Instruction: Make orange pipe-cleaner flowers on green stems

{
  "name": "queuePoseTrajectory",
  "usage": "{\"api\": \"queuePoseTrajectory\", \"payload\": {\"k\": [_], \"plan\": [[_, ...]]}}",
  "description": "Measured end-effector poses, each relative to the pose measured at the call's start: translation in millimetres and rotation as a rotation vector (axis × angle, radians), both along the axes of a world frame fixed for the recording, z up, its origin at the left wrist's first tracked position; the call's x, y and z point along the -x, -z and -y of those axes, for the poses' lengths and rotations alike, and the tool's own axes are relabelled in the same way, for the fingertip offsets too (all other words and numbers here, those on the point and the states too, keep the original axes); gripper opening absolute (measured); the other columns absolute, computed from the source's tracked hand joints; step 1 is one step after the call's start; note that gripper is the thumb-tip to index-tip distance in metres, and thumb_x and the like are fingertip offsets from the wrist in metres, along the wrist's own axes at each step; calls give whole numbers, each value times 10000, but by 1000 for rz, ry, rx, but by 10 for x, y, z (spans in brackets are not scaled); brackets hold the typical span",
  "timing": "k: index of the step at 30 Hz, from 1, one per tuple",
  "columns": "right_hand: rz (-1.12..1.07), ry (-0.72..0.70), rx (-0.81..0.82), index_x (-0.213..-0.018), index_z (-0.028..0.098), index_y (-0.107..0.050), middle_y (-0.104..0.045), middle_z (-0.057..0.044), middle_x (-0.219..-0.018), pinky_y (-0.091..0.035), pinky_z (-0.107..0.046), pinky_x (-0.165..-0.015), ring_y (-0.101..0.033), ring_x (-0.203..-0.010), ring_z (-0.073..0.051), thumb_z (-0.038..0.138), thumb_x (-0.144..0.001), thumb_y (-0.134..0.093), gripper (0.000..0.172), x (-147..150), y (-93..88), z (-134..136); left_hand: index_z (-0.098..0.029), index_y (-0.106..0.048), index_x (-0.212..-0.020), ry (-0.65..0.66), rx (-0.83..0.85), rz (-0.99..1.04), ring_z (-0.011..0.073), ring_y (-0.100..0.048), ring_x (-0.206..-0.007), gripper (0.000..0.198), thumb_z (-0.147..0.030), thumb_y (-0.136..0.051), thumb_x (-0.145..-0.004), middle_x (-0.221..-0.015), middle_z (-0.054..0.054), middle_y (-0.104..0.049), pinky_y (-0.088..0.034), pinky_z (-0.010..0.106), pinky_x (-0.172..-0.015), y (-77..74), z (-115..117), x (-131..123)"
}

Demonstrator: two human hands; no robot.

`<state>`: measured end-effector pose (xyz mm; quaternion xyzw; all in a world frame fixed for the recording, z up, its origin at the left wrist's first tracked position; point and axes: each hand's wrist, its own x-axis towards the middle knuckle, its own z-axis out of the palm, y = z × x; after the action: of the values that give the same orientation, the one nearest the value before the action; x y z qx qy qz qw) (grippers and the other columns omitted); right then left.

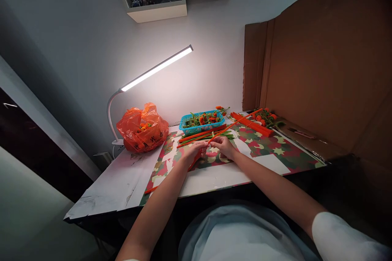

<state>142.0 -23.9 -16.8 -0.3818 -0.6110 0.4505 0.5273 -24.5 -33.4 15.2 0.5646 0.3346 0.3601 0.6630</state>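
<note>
A long, thin orange pipe cleaner [230, 129] runs slantwise between my hands, its far end reaching up toward the right. The fingertips of my left hand [196, 151] pinch it, and my right hand [223, 147] grips it just beside them. Both hands are closed and almost touching above the table mat. Another orange strip [151, 190] shows past my left forearm; whether it joins the held one is hidden. Just beyond my hands lie green stems [225, 136] and an orange bundle of similar strips [199, 133].
A blue basket [186, 130] of orange flowers stands behind. Left of it sits an orange plastic bag [147, 136] under a lit lamp [157, 68]. A thick orange bundle [255, 125] and finished-looking flowers [266, 118] lie right, beside a cardboard wall [321, 73]. A craft knife [301, 133] rests on cardboard.
</note>
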Motion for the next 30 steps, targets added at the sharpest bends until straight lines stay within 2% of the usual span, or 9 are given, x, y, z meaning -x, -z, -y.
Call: {"api": "queuePoseTrajectory", "payload": {"k": [6, 12, 18, 22, 26, 30], "plan": [[-61, -31, -43, -662, 163, -680, -655, -21, -651, -425, -246, -571, -565, -621, -134, 377, -646, -679, 215, 13, -22, 9, -154, -502, -648, 4, 5, 8, 44, -337, -430, 276, -337, -708, -641, -533, -60, -377, -232, 211, -441, 8, 0, -1], [-58, -3, 5, -655, 169, -665, -604, 4, -586, -318, -224, -451, -465, -499, -100, 397, -621, -682, 231, 12, -44, 52, -144, -493, -619, 21, 9, 38, 33, -295, -450, 281, -295, -730, -620, -557, -58, -360, -219, 206, -434, -2, 14, -11], [-79, -17, -17, -632, 168, -652, -603, 5, -585, -369, -234, -501, -495, -530, -108, 356, -620, -665, 189, 27, -32, 38, -144, -489, -626, 34, 52, 79, 27, -272, -444, 266, -281, -717, -622, -564, -65, -334, -212, 199, -430, -1, 26, -10], [-91, -32, -17, -645, 163, -660, -635, -13, -629, -432, -250, -585, -555, -613, -133, 362, -621, -682, 202, 26, -50, 37, -154, -491, -627, 6, -11, 27, 46, -313, -446, 265, -333, -684, -657, -545, -60, -348, -241, 204, -440, 5, 12, -5], [-77, -44, -1, -707, 165, -673, -659, -27, -691, -444, -251, -579, -577, -654, -150, 407, -634, -705, 255, 17, -80, 59, -154, -533, -641, -31, -139, -65, 65, -346, -457, 277, -396, -662, -680, -530, -48, -386, -276, 220, -457, 8, -11, 1], [-91, 7, -10, -636, 167, -638, -624, -10, -627, -448, -255, -585, -567, -621, -142, 450, -593, -737, 303, 20, -77, 38, -149, -594, -684, -93, -317, -213, 81, -395, -485, 328, -471, -654, -700, -573, -23, -464, -311, 228, -485, 36, -26, -6]]}}
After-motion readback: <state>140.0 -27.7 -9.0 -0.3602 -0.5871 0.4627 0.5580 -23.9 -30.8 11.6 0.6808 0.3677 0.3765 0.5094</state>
